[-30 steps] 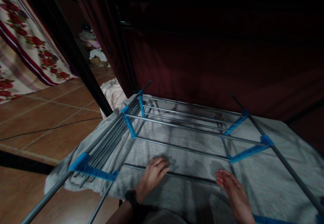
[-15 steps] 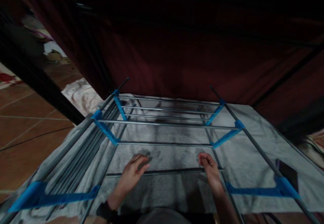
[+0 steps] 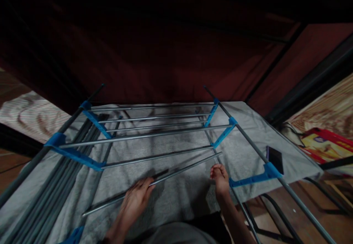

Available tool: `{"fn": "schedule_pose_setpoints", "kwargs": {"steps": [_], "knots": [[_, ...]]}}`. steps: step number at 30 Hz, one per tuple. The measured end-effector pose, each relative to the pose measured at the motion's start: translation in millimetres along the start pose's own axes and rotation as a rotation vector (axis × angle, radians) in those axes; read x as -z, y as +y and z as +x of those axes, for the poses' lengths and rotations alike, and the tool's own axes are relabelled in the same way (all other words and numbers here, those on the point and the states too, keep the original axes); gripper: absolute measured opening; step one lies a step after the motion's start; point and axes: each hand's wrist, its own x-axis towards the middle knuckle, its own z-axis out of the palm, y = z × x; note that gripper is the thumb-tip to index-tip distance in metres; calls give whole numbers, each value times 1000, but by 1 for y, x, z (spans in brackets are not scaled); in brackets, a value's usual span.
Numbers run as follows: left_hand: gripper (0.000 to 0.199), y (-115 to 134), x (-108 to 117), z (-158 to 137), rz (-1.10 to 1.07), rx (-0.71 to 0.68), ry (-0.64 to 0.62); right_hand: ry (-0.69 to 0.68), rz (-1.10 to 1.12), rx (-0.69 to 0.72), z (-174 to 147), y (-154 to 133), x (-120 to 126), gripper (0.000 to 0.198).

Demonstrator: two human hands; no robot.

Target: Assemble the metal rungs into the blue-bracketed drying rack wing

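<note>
My left hand (image 3: 138,197) is closed around a loose grey metal tube (image 3: 187,168), which slants up to the right between the sides of a rack frame. My right hand (image 3: 220,179) is below the tube's far end, apart from it, its fingers curled together; whatever may be in them is hidden. Beside that hand is a blue plastic bracket (image 3: 252,180) on the right side rail (image 3: 252,142). Several crossbars, one of them this long metal bar (image 3: 149,136), span the frame beyond my hands, joined at blue brackets such as the left one (image 3: 75,154).
Several loose tubes (image 3: 59,185) lie along the left on a grey cloth (image 3: 176,207). A dark phone-like slab (image 3: 275,159) rests by the right rail. Dark red curtain (image 3: 171,67) hangs behind. A red and yellow box (image 3: 328,144) is at far right.
My left hand has closed on the tube, which is now raised and tilted, its right end higher. My right hand stays curled. The view has turned right.
</note>
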Motion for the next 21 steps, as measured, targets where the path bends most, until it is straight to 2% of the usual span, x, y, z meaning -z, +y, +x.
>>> {"fn": "schedule_pose_setpoints", "kwargs": {"steps": [3, 7, 11, 16, 21], "knots": [[29, -2, 4, -1, -8, -9, 0, 28, 85, -157, -2, 5, 0, 41], [30, 1, 3, -1, 19, -15, -19, -86, 257, -284, 3, 3, -7, 37], [31, 5, 4, 1, 16, -31, -32, -108, 298, -299, 8, -4, -12, 32], [28, -2, 5, 0, 27, -13, -28, -146, 276, -243, 9, -7, -12, 29], [34, -20, 6, -6, 93, 29, -7, -55, 301, -236, 17, -7, -4, 31]]}}
